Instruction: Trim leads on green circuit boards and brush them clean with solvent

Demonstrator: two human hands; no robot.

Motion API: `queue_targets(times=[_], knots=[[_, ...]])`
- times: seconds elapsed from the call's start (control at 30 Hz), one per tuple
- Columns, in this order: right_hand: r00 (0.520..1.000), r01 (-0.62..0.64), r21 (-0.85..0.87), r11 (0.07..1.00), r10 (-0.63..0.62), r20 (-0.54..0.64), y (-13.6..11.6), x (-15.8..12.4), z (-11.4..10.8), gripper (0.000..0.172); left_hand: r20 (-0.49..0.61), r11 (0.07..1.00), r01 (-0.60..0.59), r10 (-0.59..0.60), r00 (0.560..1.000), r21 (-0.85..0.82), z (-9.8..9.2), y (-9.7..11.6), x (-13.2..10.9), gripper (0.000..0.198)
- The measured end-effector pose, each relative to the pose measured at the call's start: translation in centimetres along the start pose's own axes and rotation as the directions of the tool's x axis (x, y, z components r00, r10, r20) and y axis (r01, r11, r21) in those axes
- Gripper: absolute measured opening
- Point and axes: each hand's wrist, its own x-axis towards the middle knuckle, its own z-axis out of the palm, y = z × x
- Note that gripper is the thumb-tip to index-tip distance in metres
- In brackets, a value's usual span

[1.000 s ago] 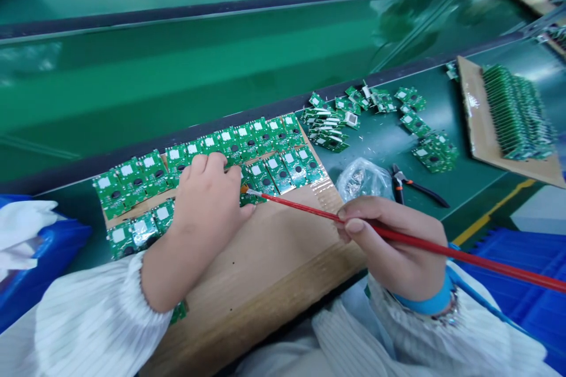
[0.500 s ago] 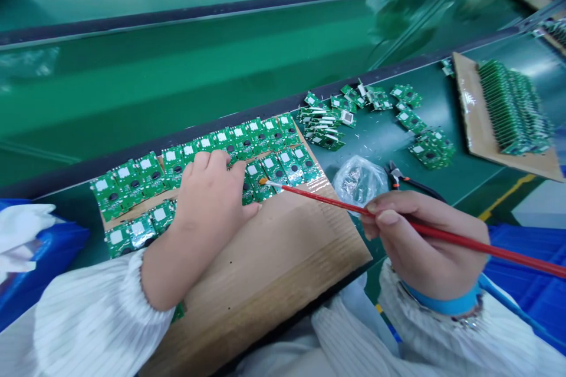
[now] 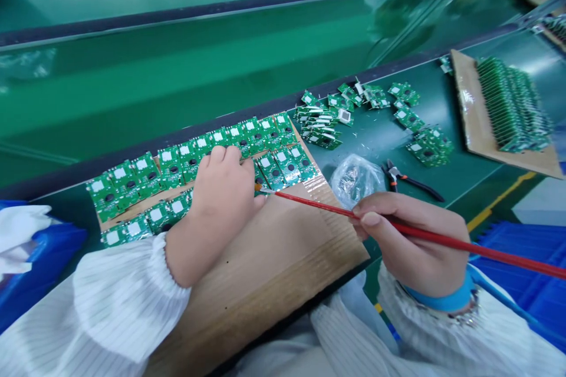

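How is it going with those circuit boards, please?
Right hand: red brush, tip at boards. Left hand on boards. Nothing in the way.

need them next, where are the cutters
In the head view, the cutters lie on the green mat, right of the plastic bag and just above the right hand.

Left hand (image 3: 221,206) has shifted rightward along the rows of green circuit boards (image 3: 154,218) since a second ago, left sleeve (image 3: 132,288) following it. Four boards now show in the lower row left of the wrist, where three showed before. Right hand (image 3: 411,241) has drawn back leftward from its spot half a second ago. The red-handled brush (image 3: 354,215) has dipped, its tip now nearer the left thumb.
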Motion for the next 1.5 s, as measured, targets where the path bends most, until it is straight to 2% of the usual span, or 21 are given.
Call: queue_targets(times=[0.37, 0.47, 0.7, 0.97, 1.17, 1.3, 1.5], knots=[[0.964, -0.091, 0.134, 0.987, 0.121, -0.238, 1.3, -1.1, -1.1, 0.011, 0.011, 1.000, 0.000, 0.000, 1.000, -0.001, -0.2, 0.2, 0.2, 0.046], [0.960, -0.104, 0.143, 0.984, 0.137, -0.243, 1.6, -0.9, -1.0, 0.014, -0.011, 0.999, -0.027, 0.027, 1.000, -0.020, -0.4, 0.8, 0.5, 0.047], [0.978, -0.048, 0.074, 0.996, 0.062, -0.199, 2.0, -0.2, -0.1, 0.011, -0.066, 0.998, -0.051, 0.049, 0.997, -0.025, -0.3, 1.7, 1.5, 0.037], [0.998, -0.007, -0.042, 0.999, 0.004, -0.057, 0.9, 0.1, -1.2, 0.015, -0.062, 0.999, -0.038, 0.036, 0.997, -0.026, 0.1, 1.9, 1.8, 0.035], [0.982, -0.076, 0.018, 0.997, 0.078, -0.170, 1.3, -0.8, -1.6, 0.013, -0.043, 1.000, -0.025, 0.024, 0.999, -0.018, 0.1, 1.9, 1.7, 0.039], [0.955, -0.138, 0.086, 0.987, 0.156, -0.253, 1.8, -1.3, -2.0, 0.014, -0.006, 0.999, -0.015, 0.015, 1.000, -0.028, -0.2, 1.9, 1.8, 0.039], [0.940, -0.145, 0.139, 0.980, 0.180, -0.289, 2.5, -0.9, -2.1, 0.015, 0.008, 0.996, -0.033, 0.033, 0.999, -0.079, -0.8, 2.6, 2.3, 0.040]])
